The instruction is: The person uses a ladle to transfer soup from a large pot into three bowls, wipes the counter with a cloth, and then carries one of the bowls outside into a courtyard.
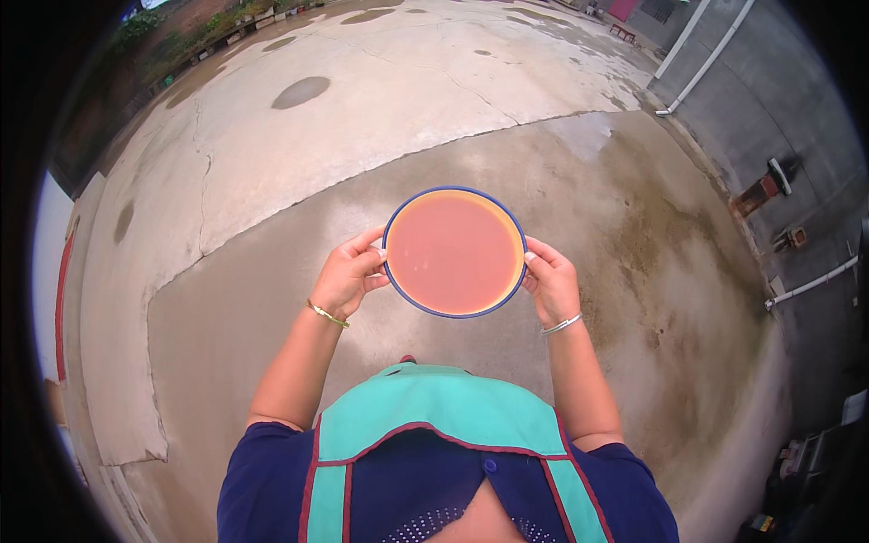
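Note:
A round basin (504,212) with a dark blue rim and a yellow-orange inner wall is held out in front of my body, nearly level. Reddish-brown liquid (453,253) fills much of it, with a few small pale spots at the left. My left hand (351,270) grips the basin's left edge, thumb on the rim and fingers partly beneath. On the opposite edge, my right hand (553,279) holds in the same way. The basin's underside is hidden. Below it, my green apron (439,407) with dark red trim covers my chest.
Wet concrete floor (253,317) surrounds me, meeting a paler slab (299,172) at a ragged edge. To the right stands a grey wall (769,81) with white pipes (715,59) and a protruding rusty fitting (760,192). Dark clutter (806,462) lies at lower right.

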`<state>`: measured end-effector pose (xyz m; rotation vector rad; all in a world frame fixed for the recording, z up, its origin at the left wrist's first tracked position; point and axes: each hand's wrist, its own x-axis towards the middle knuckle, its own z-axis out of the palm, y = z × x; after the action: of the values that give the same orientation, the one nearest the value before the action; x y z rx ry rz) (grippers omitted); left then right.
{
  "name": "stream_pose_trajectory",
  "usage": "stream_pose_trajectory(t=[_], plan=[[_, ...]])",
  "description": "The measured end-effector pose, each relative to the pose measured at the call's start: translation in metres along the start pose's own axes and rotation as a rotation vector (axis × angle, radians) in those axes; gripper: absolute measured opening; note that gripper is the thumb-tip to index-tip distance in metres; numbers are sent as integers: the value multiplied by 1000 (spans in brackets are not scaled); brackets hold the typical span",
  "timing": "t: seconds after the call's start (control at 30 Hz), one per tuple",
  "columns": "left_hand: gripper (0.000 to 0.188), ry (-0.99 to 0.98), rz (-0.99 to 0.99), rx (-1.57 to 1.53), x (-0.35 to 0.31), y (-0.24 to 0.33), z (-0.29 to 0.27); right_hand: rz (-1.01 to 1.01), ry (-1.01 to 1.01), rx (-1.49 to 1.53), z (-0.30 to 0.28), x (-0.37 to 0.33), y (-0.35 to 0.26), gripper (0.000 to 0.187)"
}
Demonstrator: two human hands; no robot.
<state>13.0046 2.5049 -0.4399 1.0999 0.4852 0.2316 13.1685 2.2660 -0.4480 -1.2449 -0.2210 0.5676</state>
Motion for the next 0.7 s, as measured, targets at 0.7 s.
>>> stream_pose_trajectory(t=[0.7], plan=[[42, -73, -7, -37, 863, 237, 19, -33, 59, 39, 13, 861, -120, 28]])
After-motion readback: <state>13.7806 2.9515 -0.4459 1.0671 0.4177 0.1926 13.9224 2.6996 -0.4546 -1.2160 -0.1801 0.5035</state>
